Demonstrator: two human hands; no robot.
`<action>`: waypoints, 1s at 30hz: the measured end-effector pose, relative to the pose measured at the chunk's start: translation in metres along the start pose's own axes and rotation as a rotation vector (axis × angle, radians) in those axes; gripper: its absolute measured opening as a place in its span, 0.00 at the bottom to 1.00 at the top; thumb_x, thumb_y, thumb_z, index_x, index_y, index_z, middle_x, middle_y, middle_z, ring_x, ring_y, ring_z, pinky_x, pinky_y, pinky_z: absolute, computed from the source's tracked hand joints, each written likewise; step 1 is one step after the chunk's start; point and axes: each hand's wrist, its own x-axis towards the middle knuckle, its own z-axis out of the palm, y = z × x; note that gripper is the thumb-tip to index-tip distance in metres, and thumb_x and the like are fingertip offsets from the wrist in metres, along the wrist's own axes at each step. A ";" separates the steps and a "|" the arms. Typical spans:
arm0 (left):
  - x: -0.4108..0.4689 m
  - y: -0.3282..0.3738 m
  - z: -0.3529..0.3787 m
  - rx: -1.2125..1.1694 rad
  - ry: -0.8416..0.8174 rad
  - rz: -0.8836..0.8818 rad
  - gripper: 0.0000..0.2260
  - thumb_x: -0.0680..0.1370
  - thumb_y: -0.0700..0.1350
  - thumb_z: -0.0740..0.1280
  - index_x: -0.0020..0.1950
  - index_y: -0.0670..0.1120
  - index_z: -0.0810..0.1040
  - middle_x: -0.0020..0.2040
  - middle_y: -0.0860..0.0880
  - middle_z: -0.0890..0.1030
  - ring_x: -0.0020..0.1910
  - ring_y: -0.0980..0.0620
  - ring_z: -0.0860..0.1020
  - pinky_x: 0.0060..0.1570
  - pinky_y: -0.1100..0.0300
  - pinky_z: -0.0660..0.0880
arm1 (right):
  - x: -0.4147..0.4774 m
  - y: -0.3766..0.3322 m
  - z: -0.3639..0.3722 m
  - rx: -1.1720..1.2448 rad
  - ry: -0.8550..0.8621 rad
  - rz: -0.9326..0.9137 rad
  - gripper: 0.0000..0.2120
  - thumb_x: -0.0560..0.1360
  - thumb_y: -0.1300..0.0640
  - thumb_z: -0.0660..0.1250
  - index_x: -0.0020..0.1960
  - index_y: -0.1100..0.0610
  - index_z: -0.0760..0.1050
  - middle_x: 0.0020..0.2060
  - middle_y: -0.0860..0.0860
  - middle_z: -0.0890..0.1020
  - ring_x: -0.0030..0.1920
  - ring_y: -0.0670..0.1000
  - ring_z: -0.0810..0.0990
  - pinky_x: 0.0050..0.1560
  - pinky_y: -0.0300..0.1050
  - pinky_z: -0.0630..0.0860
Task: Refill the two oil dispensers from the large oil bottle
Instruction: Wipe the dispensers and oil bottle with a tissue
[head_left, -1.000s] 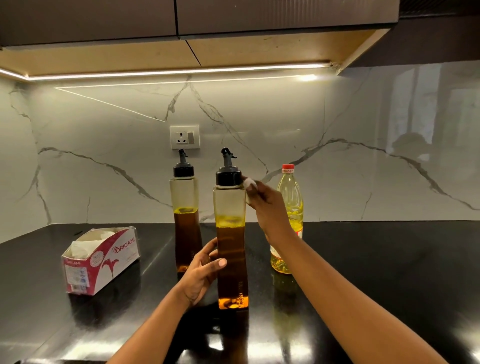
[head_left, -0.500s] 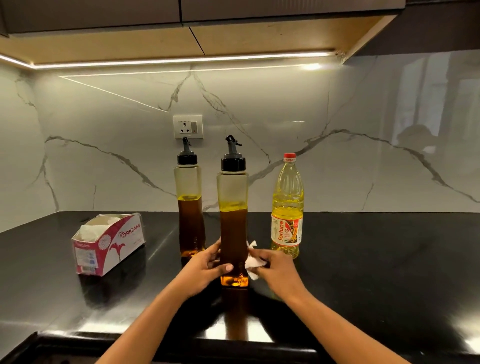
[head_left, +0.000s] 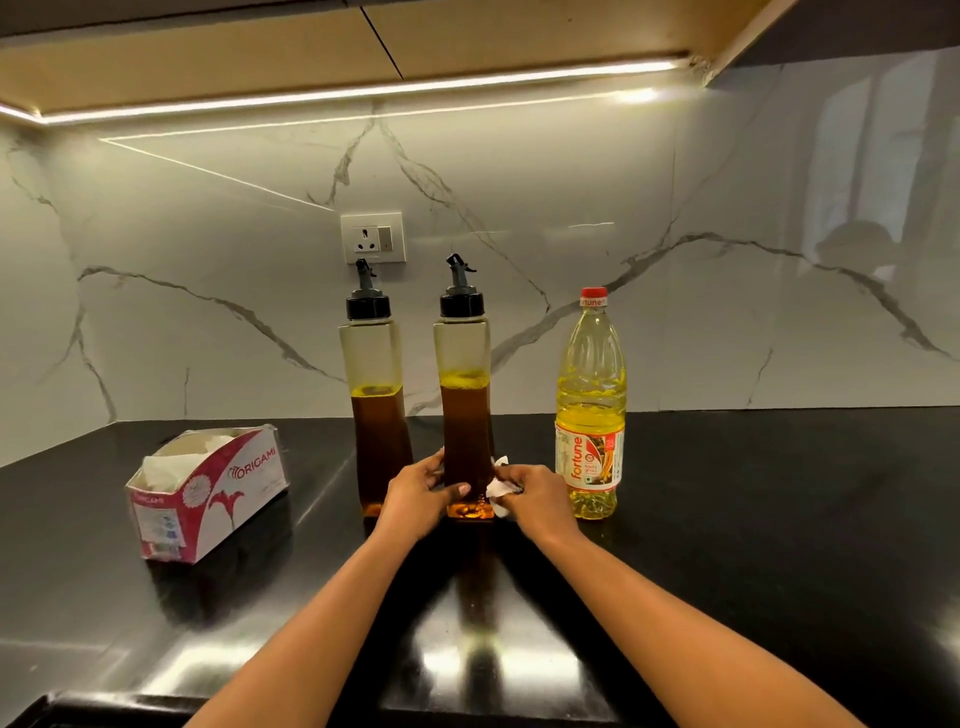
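Two tall clear oil dispensers with black spout caps stand on the black counter (head_left: 779, 545). The nearer dispenser (head_left: 464, 405) is in the middle, filled with dark oil to about two thirds. My left hand (head_left: 421, 493) grips its lower part. My right hand (head_left: 530, 496) pinches a crumpled white tissue (head_left: 497, 491) against the dispenser's right side near the base. The second dispenser (head_left: 375, 395) stands just left and slightly behind. The large yellow oil bottle (head_left: 590, 405) with a red cap stands upright to the right, partly full.
An open pink and white tissue box (head_left: 208, 493) lies at the left of the counter. A wall socket (head_left: 372, 237) sits on the marble backsplash behind the dispensers. The counter's front edge runs along the bottom of the view.
My right hand with the tissue has gone from the dispenser's cap down to its base. My left hand stays on the lower part of the dispenser.
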 end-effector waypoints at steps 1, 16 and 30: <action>0.004 -0.002 0.001 0.009 0.004 -0.001 0.32 0.73 0.40 0.73 0.74 0.49 0.65 0.62 0.53 0.80 0.46 0.69 0.76 0.43 0.76 0.73 | 0.002 0.002 0.001 -0.001 -0.005 0.003 0.17 0.73 0.57 0.70 0.61 0.54 0.77 0.55 0.52 0.82 0.55 0.49 0.80 0.55 0.41 0.74; -0.044 0.105 -0.012 0.185 0.318 0.583 0.11 0.77 0.47 0.69 0.59 0.52 0.80 0.46 0.58 0.83 0.43 0.66 0.80 0.47 0.72 0.76 | -0.026 -0.015 -0.086 0.244 0.535 -0.248 0.18 0.73 0.66 0.66 0.57 0.47 0.77 0.51 0.44 0.76 0.52 0.42 0.76 0.51 0.35 0.73; 0.065 0.235 0.058 0.049 -0.149 0.362 0.23 0.74 0.46 0.73 0.67 0.46 0.72 0.59 0.42 0.78 0.49 0.52 0.78 0.44 0.64 0.77 | -0.021 0.008 -0.117 0.505 0.796 -0.121 0.11 0.72 0.64 0.70 0.50 0.51 0.77 0.51 0.46 0.76 0.50 0.38 0.76 0.46 0.24 0.72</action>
